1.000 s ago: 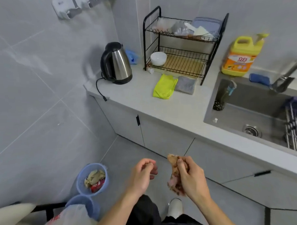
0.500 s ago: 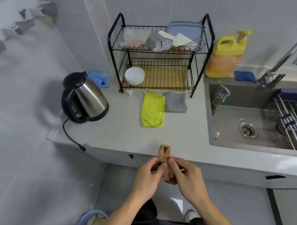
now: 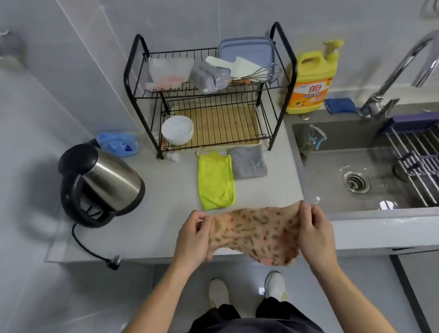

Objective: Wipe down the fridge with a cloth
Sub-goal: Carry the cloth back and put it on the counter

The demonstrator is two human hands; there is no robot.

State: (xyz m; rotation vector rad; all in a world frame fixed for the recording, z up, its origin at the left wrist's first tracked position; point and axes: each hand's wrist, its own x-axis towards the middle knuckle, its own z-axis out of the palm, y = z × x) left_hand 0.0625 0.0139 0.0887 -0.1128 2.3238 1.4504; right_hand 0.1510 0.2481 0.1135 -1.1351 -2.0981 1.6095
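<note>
Standing at a grey kitchen counter [image 3: 160, 229], a person stretches a tan patterned cloth [image 3: 254, 234] flat between two bare hands, above the counter's front edge. The left hand [image 3: 194, 237] pinches the cloth's left edge; the right hand [image 3: 315, 233] grips its upper right corner, fingers closed on the fabric. Behind the cloth, a yellow cloth [image 3: 216, 180] and a grey cloth [image 3: 247, 161] lie side by side before a black dish rack [image 3: 209, 90] holding a white bowl [image 3: 177, 129]. A steel kettle [image 3: 99, 183] sits to the left, its plug [image 3: 112, 262] loose at the counter edge. A yellow detergent bottle [image 3: 311, 79] stands behind the sink [image 3: 339, 156].
</note>
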